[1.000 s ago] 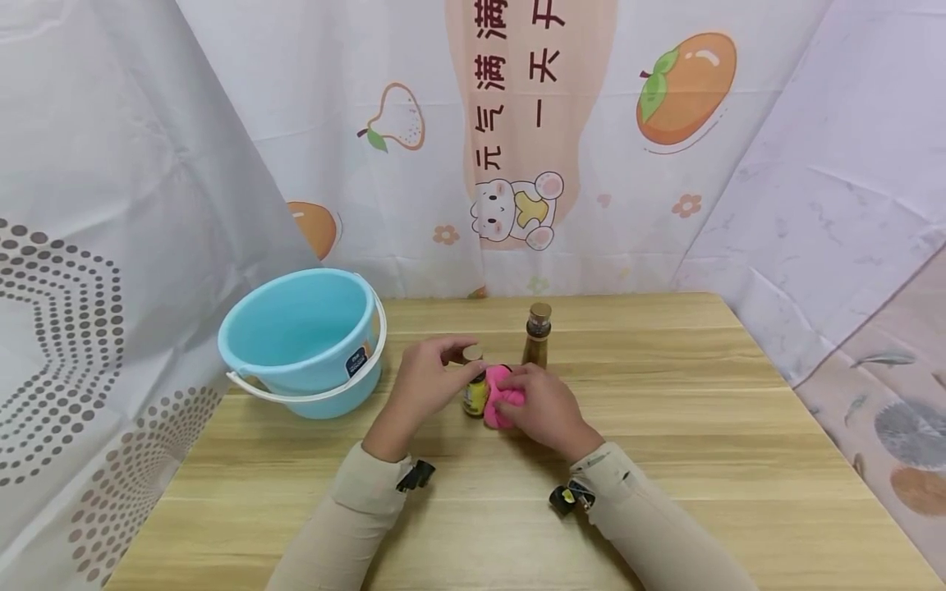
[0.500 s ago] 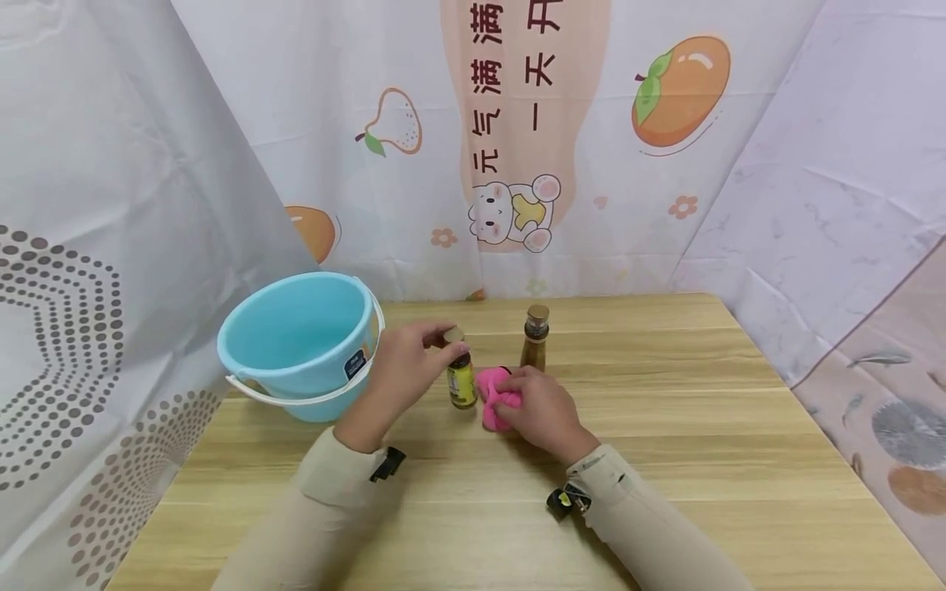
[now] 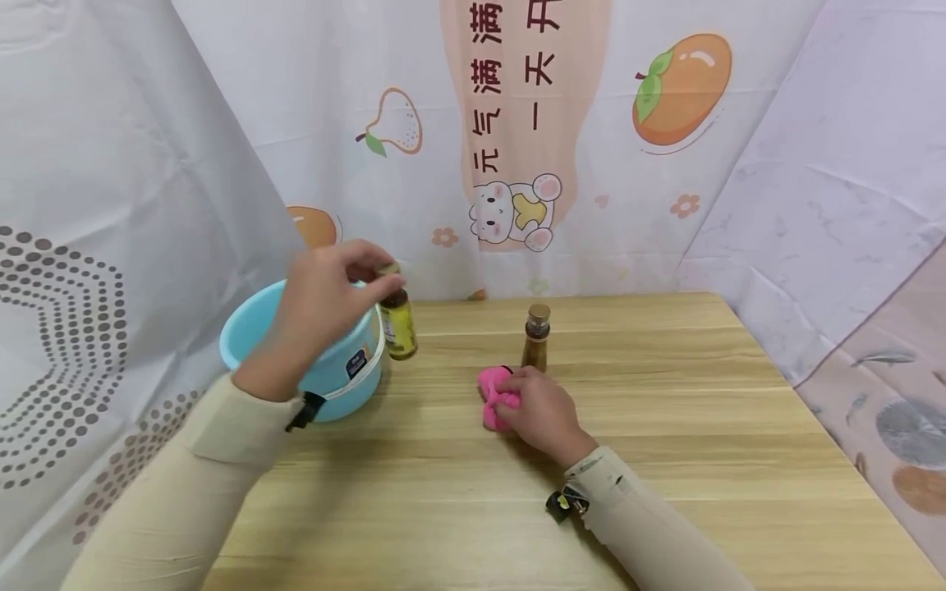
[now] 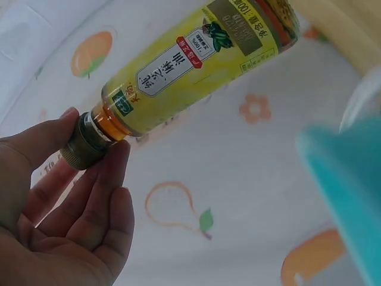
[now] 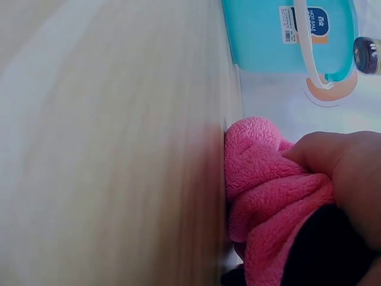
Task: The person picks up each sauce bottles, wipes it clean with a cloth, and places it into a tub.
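Observation:
By its dark cap, a small yellow-labelled bottle of sesame oil [image 4: 190, 65] hangs from the thumb and fingers of my left hand [image 3: 325, 300]. In the head view the bottle is off the table, tilted, beside the right rim of the light-blue bucket [image 3: 362, 336]. My right hand [image 3: 543, 410] pinches a bunched pink plush cloth [image 5: 268, 179] that lies on the table. Some black material shows against the cloth in the right wrist view. Just behind the right hand stands a second bottle [image 3: 535, 336] with a gold cap, its lower part hidden by the hand.
The wooden table [image 3: 665, 443] reaches to a printed curtain [image 3: 414, 205] at the back. A white handle [image 3: 365, 373] hangs on the bucket's near side. Curtains also close off the left and right sides.
The left hand has lifted the sesame oil bottle from beside the pink cloth and carried it left and up to the bucket. The right hand has stayed on the cloth.

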### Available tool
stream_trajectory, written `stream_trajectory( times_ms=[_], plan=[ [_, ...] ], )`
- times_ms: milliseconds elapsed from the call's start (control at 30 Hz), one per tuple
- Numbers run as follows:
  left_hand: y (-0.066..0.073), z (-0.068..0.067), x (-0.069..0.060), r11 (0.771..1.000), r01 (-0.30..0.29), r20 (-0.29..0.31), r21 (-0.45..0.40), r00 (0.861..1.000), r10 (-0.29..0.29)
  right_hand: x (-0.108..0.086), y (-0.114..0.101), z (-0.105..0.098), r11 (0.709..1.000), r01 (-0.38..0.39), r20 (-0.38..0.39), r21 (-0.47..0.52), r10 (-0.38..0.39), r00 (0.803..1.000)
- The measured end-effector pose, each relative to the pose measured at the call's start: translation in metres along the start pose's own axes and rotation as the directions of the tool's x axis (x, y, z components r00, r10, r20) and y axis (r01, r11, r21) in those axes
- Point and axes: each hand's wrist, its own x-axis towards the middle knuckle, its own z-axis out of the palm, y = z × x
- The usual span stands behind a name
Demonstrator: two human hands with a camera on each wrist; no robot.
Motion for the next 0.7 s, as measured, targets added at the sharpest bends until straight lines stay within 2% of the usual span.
stream_trajectory(
  times_ms=[167,367,533,700],
  plan=[
    [-0.005,-0.034,0.017,0.997,0.021,0.07,0.07,0.997,-0.026,-0.001,-0.001,0.001,0.999,0.014,-0.003,-0.031,-0.014,1.0],
    [-0.007,-0.063,0.032,0.991,0.06,0.114,0.117,0.991,-0.073,-0.001,-0.002,0.001,0.999,0.027,-0.016,-0.044,-0.027,0.999],
    [-0.012,-0.082,0.044,0.978,0.113,0.156,0.173,0.978,-0.14,-0.001,-0.002,0.001,0.998,0.027,-0.013,-0.048,-0.028,1.0],
    [-0.028,-0.092,0.054,0.968,0.13,0.2,0.215,0.964,-0.174,-0.002,-0.003,0.001,0.999,0.018,-0.011,-0.048,-0.019,1.0]
  ],
)
